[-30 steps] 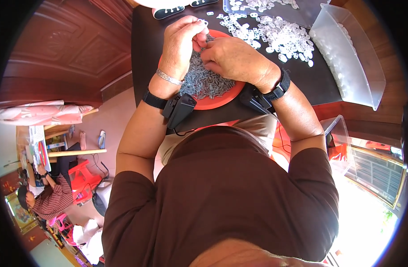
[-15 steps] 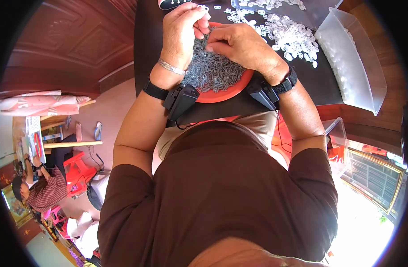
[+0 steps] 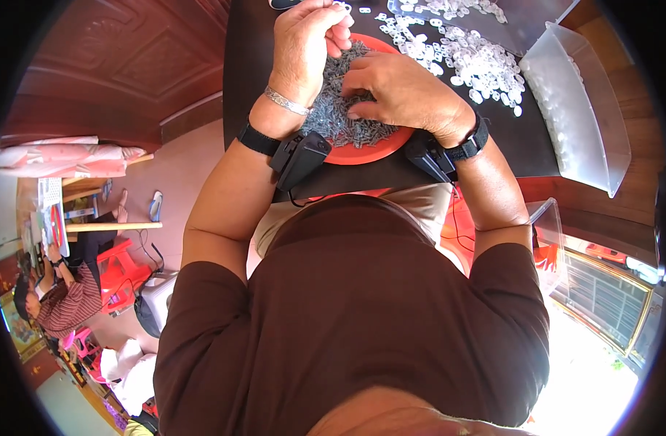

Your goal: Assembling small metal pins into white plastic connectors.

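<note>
A round red plate (image 3: 369, 154) holds a heap of small grey screws (image 3: 347, 131). Over the far left of the plate, my left hand (image 3: 302, 54) is closed, its fingertips pinching a small white plastic piece (image 3: 341, 6) near the top edge of the view. My right hand (image 3: 406, 91) reaches down onto the screws from the right. Its fingers are bent and its thumb stands apart from them; the fingertips are partly hidden among the screws, and no held screw can be made out.
Loose clear-white plastic pieces (image 3: 486, 65) lie spread on the dark table (image 3: 504, 134) to the right. Beyond them stand a translucent bin (image 3: 587, 123) and another clear container (image 3: 526, 22). Far left, another person (image 3: 75, 301) sits beside a red stool (image 3: 122, 272).
My right hand has drawn away from my left and lowered onto the screws, its thumb parting from the fingers. My left hand keeps its pinch on the white piece, slightly farther out.
</note>
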{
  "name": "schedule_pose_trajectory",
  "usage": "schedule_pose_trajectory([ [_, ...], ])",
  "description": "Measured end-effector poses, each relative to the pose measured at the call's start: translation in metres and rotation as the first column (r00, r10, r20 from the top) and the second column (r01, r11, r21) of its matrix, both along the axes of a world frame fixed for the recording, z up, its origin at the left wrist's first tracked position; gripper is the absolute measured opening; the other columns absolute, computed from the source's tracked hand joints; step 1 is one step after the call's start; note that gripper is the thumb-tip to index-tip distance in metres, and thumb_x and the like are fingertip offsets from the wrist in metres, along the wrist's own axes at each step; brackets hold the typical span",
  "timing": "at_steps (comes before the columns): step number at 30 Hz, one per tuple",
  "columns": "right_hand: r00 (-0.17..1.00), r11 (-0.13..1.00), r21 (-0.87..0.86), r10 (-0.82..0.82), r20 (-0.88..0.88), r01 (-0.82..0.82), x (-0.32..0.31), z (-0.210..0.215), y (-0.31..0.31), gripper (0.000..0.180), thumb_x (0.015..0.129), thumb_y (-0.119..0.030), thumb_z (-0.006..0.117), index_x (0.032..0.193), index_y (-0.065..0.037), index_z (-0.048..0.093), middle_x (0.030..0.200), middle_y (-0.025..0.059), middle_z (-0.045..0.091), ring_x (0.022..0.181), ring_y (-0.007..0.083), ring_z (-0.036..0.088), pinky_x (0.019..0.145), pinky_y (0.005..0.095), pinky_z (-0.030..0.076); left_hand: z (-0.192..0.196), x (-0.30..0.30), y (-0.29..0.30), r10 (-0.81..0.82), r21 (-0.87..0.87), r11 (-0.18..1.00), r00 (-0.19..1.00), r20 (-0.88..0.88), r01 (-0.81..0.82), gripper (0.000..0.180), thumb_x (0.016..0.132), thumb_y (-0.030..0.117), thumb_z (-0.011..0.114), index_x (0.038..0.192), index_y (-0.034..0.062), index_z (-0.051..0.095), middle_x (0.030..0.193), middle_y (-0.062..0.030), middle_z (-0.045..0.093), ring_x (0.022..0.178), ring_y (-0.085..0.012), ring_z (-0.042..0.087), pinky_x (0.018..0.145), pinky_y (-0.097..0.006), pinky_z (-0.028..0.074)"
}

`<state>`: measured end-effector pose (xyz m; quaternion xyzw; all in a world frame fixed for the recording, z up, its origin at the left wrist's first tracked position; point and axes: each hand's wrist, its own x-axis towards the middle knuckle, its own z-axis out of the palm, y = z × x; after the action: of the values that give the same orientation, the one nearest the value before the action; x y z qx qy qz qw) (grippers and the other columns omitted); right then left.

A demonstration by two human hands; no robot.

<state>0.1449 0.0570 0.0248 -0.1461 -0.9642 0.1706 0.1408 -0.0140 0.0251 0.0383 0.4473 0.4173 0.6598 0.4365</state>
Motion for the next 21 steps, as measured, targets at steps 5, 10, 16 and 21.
schedule_pose_trajectory([
  [5,1.000,0.999,0.050,0.001,-0.023,0.000,-0.005,-0.006,0.001,0.011,0.074,-0.012,0.066,0.080,-0.005,0.061,0.079,0.0083,0.057,0.082,0.0287,0.057,0.071,0.0382,0.046,-0.001,-0.001,0.001,-0.006,-0.020,1.000,1.000,-0.004,0.006,0.020,0.086,0.020,0.052,0.074,0.0045,0.059,0.063,-0.0002,0.055,0.055,-0.0081,0.052,0.050,-0.019,0.038],
  [10,0.996,1.000,0.010,-0.009,-0.092,0.010,-0.005,-0.003,0.004,0.008,0.075,-0.014,0.062,0.078,-0.007,0.061,0.078,0.0099,0.059,0.080,0.0293,0.060,0.070,0.0400,0.047,-0.011,-0.008,0.004,-0.031,0.034,0.999,0.998,-0.057,0.033,0.020,0.087,0.019,0.053,0.086,0.0005,0.060,0.072,-0.0052,0.060,0.062,-0.0137,0.058,0.055,-0.023,0.042],
  [16,0.948,0.993,-0.106,-0.073,-0.311,0.042,-0.002,0.004,0.004,0.007,0.073,-0.010,0.062,0.077,-0.006,0.058,0.078,0.0079,0.059,0.071,0.0284,0.061,0.063,0.0370,0.049,-0.008,-0.001,0.003,-0.005,0.037,0.999,1.000,0.020,0.004,0.017,0.083,0.017,0.058,0.077,0.0019,0.062,0.067,-0.0024,0.059,0.056,-0.0093,0.054,0.050,-0.020,0.039],
  [21,0.936,0.995,-0.091,-0.062,-0.347,0.032,-0.002,0.005,0.005,0.008,0.073,-0.010,0.063,0.078,-0.005,0.058,0.079,0.0081,0.060,0.068,0.0281,0.061,0.061,0.0368,0.048,-0.007,-0.002,0.001,-0.055,0.043,0.998,0.998,0.001,0.055,0.018,0.085,0.018,0.055,0.081,0.0011,0.061,0.069,-0.0032,0.058,0.062,-0.0106,0.054,0.054,-0.022,0.040],
])
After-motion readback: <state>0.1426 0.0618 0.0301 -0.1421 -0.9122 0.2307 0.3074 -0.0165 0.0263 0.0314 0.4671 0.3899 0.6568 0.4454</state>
